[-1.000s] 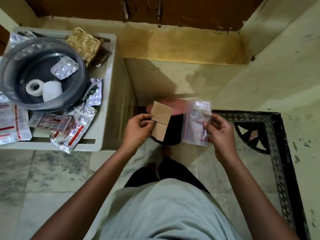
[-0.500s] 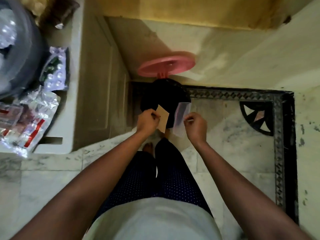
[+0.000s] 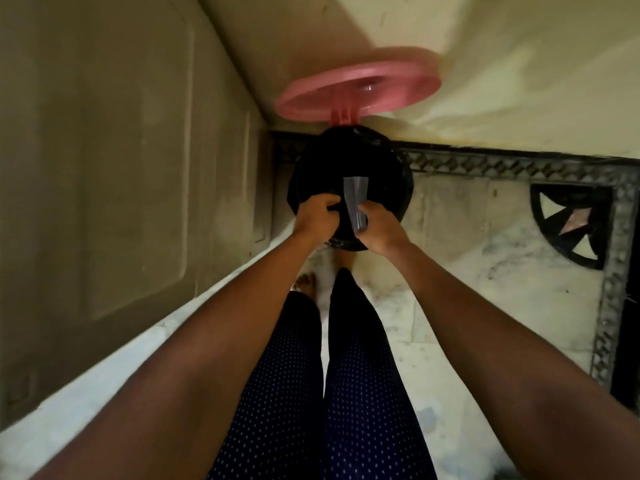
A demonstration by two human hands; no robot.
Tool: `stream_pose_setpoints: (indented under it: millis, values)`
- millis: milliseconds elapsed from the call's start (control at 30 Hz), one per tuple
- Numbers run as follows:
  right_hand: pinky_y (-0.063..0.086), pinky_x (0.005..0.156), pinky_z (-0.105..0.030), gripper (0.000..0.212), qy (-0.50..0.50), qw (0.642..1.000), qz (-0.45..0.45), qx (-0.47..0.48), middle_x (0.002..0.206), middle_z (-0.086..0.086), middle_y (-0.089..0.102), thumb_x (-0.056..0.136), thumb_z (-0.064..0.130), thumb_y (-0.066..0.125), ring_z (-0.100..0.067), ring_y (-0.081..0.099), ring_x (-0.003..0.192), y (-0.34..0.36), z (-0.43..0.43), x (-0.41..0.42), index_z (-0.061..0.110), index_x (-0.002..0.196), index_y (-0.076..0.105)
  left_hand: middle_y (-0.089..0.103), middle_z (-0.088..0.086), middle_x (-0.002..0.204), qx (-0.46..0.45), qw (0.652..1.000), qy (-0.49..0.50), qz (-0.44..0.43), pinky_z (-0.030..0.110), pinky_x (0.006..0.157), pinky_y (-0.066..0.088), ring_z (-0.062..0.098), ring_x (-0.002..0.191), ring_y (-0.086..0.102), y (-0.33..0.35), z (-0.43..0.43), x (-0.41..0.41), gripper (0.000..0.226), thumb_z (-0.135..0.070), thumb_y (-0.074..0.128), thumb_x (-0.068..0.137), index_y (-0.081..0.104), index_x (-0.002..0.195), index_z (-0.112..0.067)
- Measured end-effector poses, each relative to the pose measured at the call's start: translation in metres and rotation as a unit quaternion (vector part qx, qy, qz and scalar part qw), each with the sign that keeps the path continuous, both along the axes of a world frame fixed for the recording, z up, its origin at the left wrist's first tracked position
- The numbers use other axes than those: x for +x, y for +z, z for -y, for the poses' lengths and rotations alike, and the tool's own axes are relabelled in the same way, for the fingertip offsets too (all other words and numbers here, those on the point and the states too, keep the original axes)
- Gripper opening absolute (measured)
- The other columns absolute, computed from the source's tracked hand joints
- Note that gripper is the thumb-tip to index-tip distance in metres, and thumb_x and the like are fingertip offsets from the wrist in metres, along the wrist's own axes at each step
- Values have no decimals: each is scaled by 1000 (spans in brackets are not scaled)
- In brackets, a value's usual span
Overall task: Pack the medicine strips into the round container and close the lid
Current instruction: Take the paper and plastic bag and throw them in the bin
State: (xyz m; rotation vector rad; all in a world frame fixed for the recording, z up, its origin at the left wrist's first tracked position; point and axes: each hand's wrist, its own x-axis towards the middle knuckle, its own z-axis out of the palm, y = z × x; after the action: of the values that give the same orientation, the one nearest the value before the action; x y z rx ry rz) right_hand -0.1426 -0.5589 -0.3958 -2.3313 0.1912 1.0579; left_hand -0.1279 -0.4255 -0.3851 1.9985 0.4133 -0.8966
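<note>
Below, left hand (image 3: 317,216) curled into a loose fist over the black bin (image 3: 349,188), fingers folded in; whether anything sits inside that grip, cannot tell. Right hand (image 3: 379,230) pinched closed on a small clear plastic pouch (image 3: 355,202), thin, glossy, creased, standing upright above the bin's mouth. Contents of the pouch too blurred to make out. Both hands almost touching, directly over the bin's near rim.

Bin round, dark, lined with shiny black plastic; inside only blackness. Pink lid (image 3: 358,84) flipped up behind the bin on a short hinge, flat and disc-shaped, smooth plastic. Left of the bin, a tall beige cabinet side (image 3: 121,168), matte, with raised panel ridges, standing close. Right of the bin, pale marble floor (image 3: 467,271), veined, edged by a dark patterned inlay border (image 3: 519,166), with open room there. Nearer than the bin, bare feet and dotted navy trousers (image 3: 346,393). Round container and medicine strips out of view.
</note>
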Motion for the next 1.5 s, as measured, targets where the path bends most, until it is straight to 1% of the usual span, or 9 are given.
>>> stream_pose_setpoints:
  millis: [67,167,300,433,733,900,1067,1233,1500]
  values:
    - [48,85,-49,40,20,1000,-3,-1,124,-22,53,83,6,55,-43,53,109,-12,1,5,4,123,48,60,16,125,17,1000,-6,10,35,100,43,29,118,53,-11,0,3,33,-5,51,87,59,119,-4]
    - [42,101,-45,50,-19,1000,-15,-3,139,-18,44,84,6,52,-38,46,123,-20,2,8,10,134,43,63,14,121,22,1000,-1,18,37,100,43,27,115,56,-19,0,1,31,-8,52,87,60,117,-5]
    - [41,104,-42,49,-50,998,5,29,140,-16,44,85,7,53,-33,49,123,-9,0,3,10,134,45,65,8,118,19,1000,8,22,36,97,47,21,110,59,-12,2,-4,30,-11,51,88,62,116,-11]
    - [44,100,-42,44,-80,994,39,56,135,-16,50,87,7,53,-32,54,117,18,-1,-3,10,131,48,65,5,118,1,999,31,42,28,94,47,18,109,60,10,4,-8,31,-11,48,89,61,117,-11]
    - [44,82,-20,37,-171,969,135,120,120,-7,62,87,7,56,-15,60,100,105,2,-36,12,124,55,66,6,114,-53,984,52,160,17,89,44,9,103,59,106,-3,-33,29,-5,48,90,62,115,-7]
    - [44,77,-14,34,-210,950,177,148,116,0,62,89,8,55,-6,57,93,165,-2,-61,17,122,55,63,-8,103,-98,971,47,211,19,90,46,2,98,58,171,-14,-53,27,-6,49,91,64,112,-10]
    - [44,70,-2,32,-262,921,238,162,107,5,64,88,8,54,2,59,90,219,-1,-86,18,118,59,64,-8,105,-126,962,34,241,27,96,47,5,104,60,222,-20,-68,26,-9,50,91,64,112,-13]
    - [48,75,-13,30,-289,899,273,183,103,4,67,88,8,56,-4,62,94,257,-6,-105,21,114,61,68,-6,110,-140,950,17,277,34,96,50,1,105,60,265,-23,-81,25,-14,51,90,65,111,-18]
    - [52,88,-31,29,-256,894,313,194,103,1,69,84,4,58,-10,64,95,297,-13,-113,17,109,64,69,-4,106,-124,927,-8,353,27,91,51,4,101,62,307,-25,-94,24,-12,53,89,67,108,-16]
